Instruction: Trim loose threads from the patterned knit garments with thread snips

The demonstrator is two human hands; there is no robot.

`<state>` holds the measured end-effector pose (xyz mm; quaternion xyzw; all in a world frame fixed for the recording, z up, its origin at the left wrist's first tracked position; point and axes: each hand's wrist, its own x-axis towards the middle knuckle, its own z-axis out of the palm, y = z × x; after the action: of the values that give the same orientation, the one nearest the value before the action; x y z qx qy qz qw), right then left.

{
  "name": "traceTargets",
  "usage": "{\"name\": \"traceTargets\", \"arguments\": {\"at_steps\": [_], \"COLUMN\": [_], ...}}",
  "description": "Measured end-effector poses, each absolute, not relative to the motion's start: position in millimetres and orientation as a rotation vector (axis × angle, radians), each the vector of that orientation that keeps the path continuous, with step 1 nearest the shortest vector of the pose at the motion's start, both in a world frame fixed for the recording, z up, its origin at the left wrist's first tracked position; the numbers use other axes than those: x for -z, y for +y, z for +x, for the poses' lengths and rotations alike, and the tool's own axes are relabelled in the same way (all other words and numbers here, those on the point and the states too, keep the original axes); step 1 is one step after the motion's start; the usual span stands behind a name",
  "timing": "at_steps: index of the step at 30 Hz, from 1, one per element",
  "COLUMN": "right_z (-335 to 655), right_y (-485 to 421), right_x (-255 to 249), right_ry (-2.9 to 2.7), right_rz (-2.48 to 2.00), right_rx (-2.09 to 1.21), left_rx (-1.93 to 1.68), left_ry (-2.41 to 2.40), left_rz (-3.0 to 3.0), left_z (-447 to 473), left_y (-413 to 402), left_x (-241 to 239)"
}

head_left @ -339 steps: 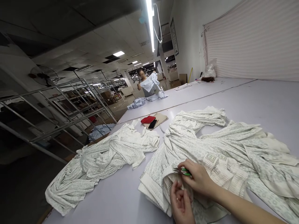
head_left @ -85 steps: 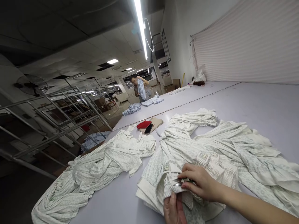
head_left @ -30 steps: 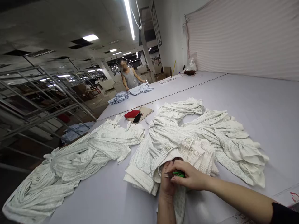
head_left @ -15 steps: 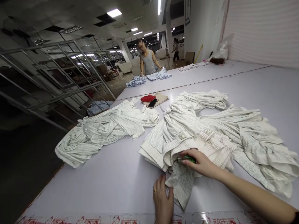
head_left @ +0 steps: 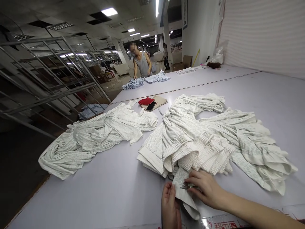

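Note:
In the head view, my right hand (head_left: 207,188) is closed around small thread snips (head_left: 185,186), whose metal tips point left over the cloth. My left hand (head_left: 170,203) pinches the edge of a pale, grey-spotted garment leg (head_left: 182,176) close to those tips. This piece hangs out from under the ribbed waistbands (head_left: 182,151) of a heap of white, spotted trousers (head_left: 175,122). Small labels (head_left: 182,139) show on the waistbands. Whether a thread lies between the blades is too small to tell.
A second pile of similar garments (head_left: 100,130) lies to the left. Beyond are a red pouch (head_left: 146,101), a phone (head_left: 151,106) and tan card (head_left: 160,101). A metal rack (head_left: 50,97) stands left. A co-worker (head_left: 143,63) handles blue cloth (head_left: 133,83) across the table.
My left hand has risen from the table and now pinches the cloth edge. My right hand has come down and out from the waistbands with the snips. The view has shifted slightly.

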<state>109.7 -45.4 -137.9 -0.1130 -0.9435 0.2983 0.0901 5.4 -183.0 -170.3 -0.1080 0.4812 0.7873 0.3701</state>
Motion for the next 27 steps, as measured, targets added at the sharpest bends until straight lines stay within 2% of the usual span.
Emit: {"name": "traceTargets", "arguments": {"at_steps": [7, 16, 27], "right_z": [112, 112, 108], "right_y": [-42, -37, -37], "right_x": [133, 127, 119], "right_ry": [-2.805, -2.802, -2.787], "right_rz": [-0.276, -0.329, -0.328], "right_rx": [-0.797, -0.910, -0.906], "left_rx": [-2.039, -2.055, -2.042], "left_ry": [1.267, 1.222, 1.087], "left_rz": [-0.307, -0.370, -0.318], "left_z": [8, 10, 7], "left_y": [-179, -174, -177], "left_x": [164, 154, 171]}}
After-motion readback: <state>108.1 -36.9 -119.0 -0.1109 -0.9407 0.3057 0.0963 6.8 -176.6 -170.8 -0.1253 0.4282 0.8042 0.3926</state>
